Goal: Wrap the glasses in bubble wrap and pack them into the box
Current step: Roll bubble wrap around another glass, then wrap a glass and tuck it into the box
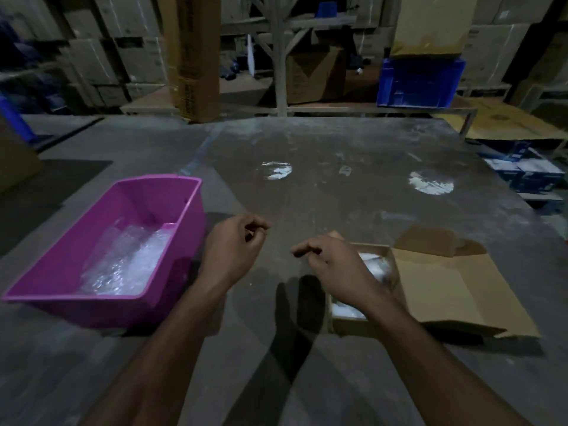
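— Dusty grey table (322,155), dim storeroom behind it with stacked cartons. Where are the glasses?

— What I can see of them is in the cardboard box (436,290) at my right. It lies open on the table, flaps spread out flat toward the right, and pale wrapped bundles (376,265) show inside, partly hidden under my right wrist. I cannot make out a bare glass anywhere.

— And the bubble wrap?

— More of it sits in the pink tub (101,241) on my left, crumpled and shiny along the bottom.

— What are your hands doing?

— Both hover over the table between tub and box, palms down. My left hand (233,244) is just beside the tub's right wall, fingers loosely curled, with thumb and forefinger close together. My right hand (332,262) hangs over the left edge of the box, fingers curled loosely too, forefinger pointing toward the left hand. Neither holds anything that I can see. The two hands are near each other but apart.

— Anything else on the table?

— Two bright round patches of light farther out, nothing more I can name. Beyond the far edge stand a blue crate (421,84) on a low shelf, a tall narrow carton (196,56) upright, and a wooden post (278,53) with braces.
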Demonstrator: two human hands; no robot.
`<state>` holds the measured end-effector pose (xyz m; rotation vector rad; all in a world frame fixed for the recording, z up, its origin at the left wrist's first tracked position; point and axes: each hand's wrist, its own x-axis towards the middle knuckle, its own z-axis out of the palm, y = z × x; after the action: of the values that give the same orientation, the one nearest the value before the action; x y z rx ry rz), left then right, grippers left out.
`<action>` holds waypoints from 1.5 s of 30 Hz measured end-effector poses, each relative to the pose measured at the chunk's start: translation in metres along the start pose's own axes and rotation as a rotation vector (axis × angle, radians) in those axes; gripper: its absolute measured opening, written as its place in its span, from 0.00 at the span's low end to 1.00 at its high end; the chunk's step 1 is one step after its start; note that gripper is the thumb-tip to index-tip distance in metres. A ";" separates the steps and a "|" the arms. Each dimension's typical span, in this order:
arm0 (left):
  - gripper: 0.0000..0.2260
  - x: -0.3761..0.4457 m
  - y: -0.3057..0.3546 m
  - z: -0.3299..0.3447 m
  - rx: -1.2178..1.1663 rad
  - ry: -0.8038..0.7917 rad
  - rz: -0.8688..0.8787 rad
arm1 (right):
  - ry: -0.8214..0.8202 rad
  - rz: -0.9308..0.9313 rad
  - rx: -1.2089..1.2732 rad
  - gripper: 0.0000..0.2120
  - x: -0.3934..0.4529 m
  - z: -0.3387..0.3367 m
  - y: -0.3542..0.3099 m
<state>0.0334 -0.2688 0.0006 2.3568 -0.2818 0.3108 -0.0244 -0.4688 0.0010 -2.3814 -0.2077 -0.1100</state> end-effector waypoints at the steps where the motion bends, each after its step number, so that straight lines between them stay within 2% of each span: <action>1: 0.06 -0.005 -0.007 -0.011 -0.010 0.021 -0.006 | 0.001 -0.023 0.044 0.16 0.003 0.012 -0.009; 8: 0.08 -0.034 -0.074 -0.093 0.029 0.189 -0.132 | -0.045 -0.179 0.245 0.11 0.034 0.079 -0.088; 13: 0.09 -0.047 -0.122 -0.147 0.142 0.229 -0.274 | -0.055 -0.279 0.193 0.13 0.062 0.117 -0.154; 17: 0.12 -0.047 -0.163 -0.173 0.207 0.147 -0.371 | -0.163 -0.322 -0.045 0.15 0.096 0.164 -0.188; 20: 0.13 -0.045 -0.185 -0.182 0.254 0.046 -0.405 | -0.300 -0.302 -0.341 0.09 0.119 0.202 -0.200; 23: 0.14 -0.043 -0.198 -0.185 0.299 -0.024 -0.399 | -0.534 -0.279 -0.669 0.06 0.126 0.222 -0.213; 26: 0.14 -0.038 -0.204 -0.186 0.277 -0.044 -0.369 | -0.664 -0.191 -0.746 0.01 0.131 0.239 -0.220; 29: 0.14 -0.036 -0.212 -0.187 0.253 -0.054 -0.364 | -0.636 -0.133 -0.682 0.10 0.140 0.258 -0.217; 34: 0.14 -0.034 -0.227 -0.191 0.234 -0.080 -0.342 | -0.608 -0.009 -0.615 0.10 0.151 0.272 -0.210; 38: 0.14 -0.029 -0.232 -0.192 0.221 -0.095 -0.331 | -0.644 -0.004 -0.617 0.18 0.151 0.273 -0.208; 41: 0.15 -0.028 -0.236 -0.190 0.187 -0.121 -0.332 | -0.727 -0.064 -0.695 0.16 0.148 0.275 -0.212; 45: 0.16 -0.028 -0.242 -0.190 0.146 -0.122 -0.331 | -0.634 -0.109 -0.732 0.11 0.148 0.275 -0.218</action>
<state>0.0503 0.0384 -0.0297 2.5196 0.0786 0.0287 0.0868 -0.1062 -0.0332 -3.0603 -0.6924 0.6309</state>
